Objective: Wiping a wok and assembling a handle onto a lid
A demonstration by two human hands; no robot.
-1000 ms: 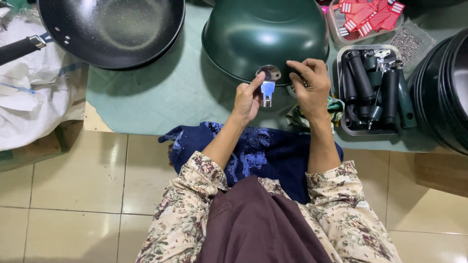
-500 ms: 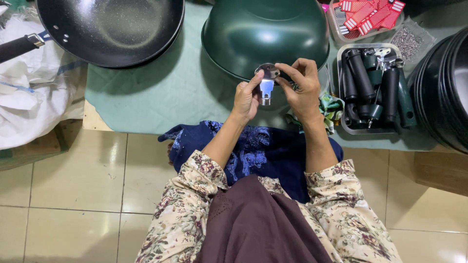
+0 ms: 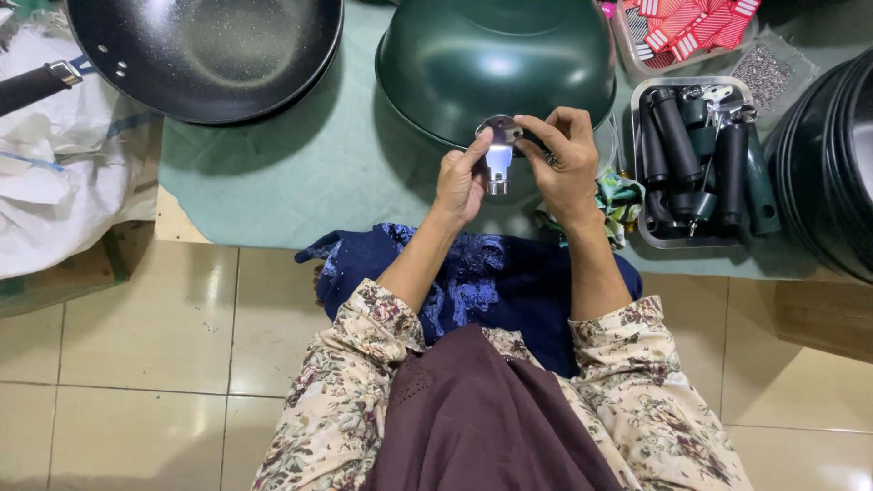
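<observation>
Bracket piece (image 3: 498, 156), a small shiny metal fitting with a round flat plate at the top and a short tube-like socket below, sits between both hands at the near rim of the upturned green wok (image 3: 496, 64). The left hand (image 3: 459, 182) pinches its lower socket between thumb and fingertips; the right hand (image 3: 566, 159) is closed on the upper edge of the round plate, with something small and dark tucked in its fingers that cannot be made out. Both grips are clenched on the fitting, neither released.

Doing this well, as I judge it, means keeping the plate flat against the curved wall of the wok, with the socket pointing out toward the body, and steadying it with one hand while the other does the finer work, so the polished face does not slip on the enamel.

Nearby on the pale green table (image 3: 300, 173) lie a metal tray (image 3: 647, 232) of dark handles (image 3: 677, 136), a clear box of red packets (image 3: 691, 23), a black frying pan (image 3: 205, 50) and a stack of dark pans (image 3: 832, 155). A blue cloth (image 3: 509, 282) covers the lap.
</observation>
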